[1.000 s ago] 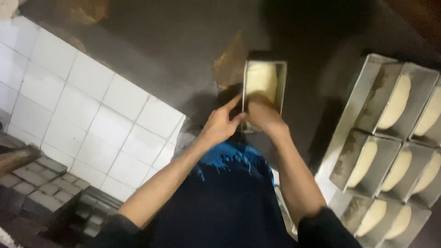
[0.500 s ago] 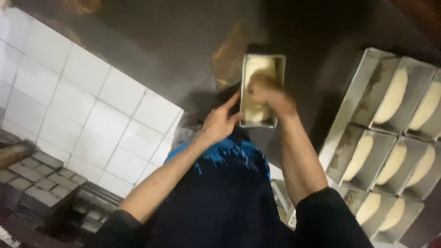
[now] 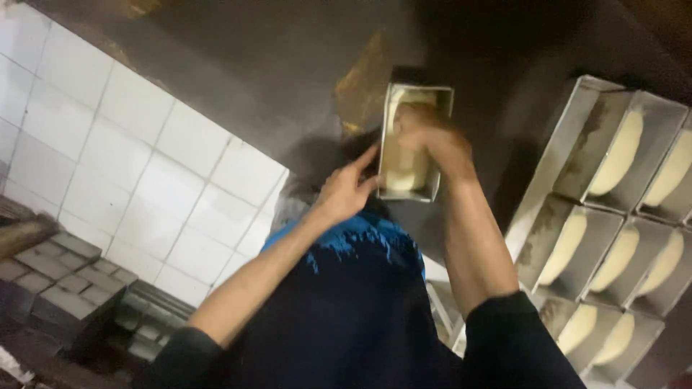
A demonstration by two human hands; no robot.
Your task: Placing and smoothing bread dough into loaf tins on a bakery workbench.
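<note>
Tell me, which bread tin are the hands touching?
The single loaf tin in the middle, with the right hand pressing its dough and the left hand at its side; the filled tins sit untouched, right.

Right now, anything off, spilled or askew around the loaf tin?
Nothing clearly wrong. The right hand presses dough into the loaf tin, the left hand steadying its edge. The filled tins to the right sit packed together. A yellowish smear marks the dark worktop.

We press our right hand [image 3: 425, 137] into dough [image 3: 404, 169] inside a loaf tin [image 3: 414, 193]; our left hand [image 3: 346, 189] touches its side.
</note>
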